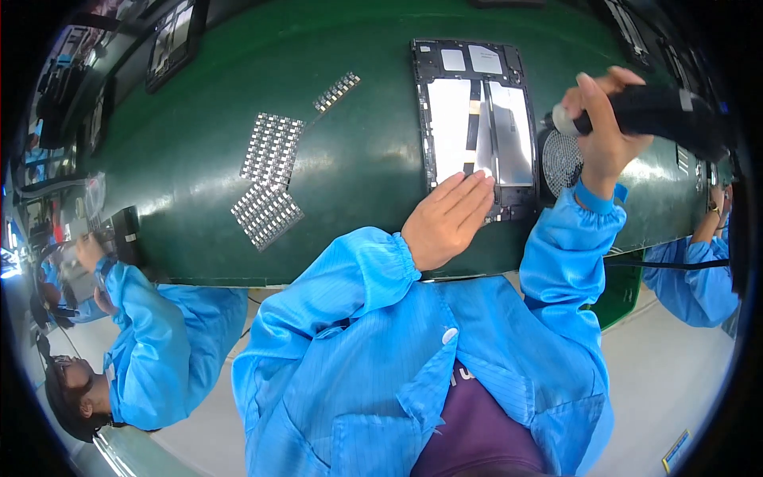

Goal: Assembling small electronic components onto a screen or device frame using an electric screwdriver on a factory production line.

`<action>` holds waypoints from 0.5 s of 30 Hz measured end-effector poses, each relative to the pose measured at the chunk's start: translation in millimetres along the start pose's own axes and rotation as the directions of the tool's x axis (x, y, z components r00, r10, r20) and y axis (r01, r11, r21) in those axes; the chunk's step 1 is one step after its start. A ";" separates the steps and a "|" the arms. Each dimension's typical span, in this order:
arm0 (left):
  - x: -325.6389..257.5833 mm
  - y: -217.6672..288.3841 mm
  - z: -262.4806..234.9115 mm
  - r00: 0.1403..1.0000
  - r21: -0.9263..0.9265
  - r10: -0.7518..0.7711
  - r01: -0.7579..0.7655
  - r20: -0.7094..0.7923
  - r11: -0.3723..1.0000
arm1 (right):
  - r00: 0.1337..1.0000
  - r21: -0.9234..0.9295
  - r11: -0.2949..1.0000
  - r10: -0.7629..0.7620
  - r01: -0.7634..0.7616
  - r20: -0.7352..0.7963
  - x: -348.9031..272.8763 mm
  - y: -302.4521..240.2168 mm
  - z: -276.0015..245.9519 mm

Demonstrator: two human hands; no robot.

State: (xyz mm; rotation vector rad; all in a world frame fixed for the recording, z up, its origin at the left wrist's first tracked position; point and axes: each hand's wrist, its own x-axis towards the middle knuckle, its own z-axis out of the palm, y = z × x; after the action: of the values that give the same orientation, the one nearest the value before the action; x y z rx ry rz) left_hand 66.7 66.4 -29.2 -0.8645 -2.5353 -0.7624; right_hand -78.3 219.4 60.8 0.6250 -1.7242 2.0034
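An opened tablet [509, 131] lies on the green table in front of me, showing silver battery packs and black frame parts. My left hand [447, 226] rests on its near end, with the fingers stretched flat and close together and nothing gripped. To the right of the tablet, my right hand [602, 143] is wrapped round a black electric screwdriver [660, 111] with a pale, rounded front end. The screwdriver lies sideways in the grip, its tip pointing left above a round dish of small metal screws [563, 155]. The hand and sleeve cover part of that dish.
Sheets of small black-and-white parts [272, 151] lie left on the green table [358, 183], with a short loose strip [337, 91] beyond them. More devices [176, 40] stand along the far edge. Co-workers in blue sit at left [171, 350] and right [691, 278].
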 end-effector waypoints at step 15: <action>84.0 -112.3 -34.4 0.954 0.258 -0.286 0.299 -0.089 0.919 | 0.984 0.050 0.986 0.163 -0.160 -0.074 -29.8 11.2 -37.7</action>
State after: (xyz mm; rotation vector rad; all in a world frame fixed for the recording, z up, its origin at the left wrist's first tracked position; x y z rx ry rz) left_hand -63.3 8.9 -3.5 -0.3772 -2.6740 -0.4943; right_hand -63.1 254.4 29.5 0.4268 -1.7381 2.1504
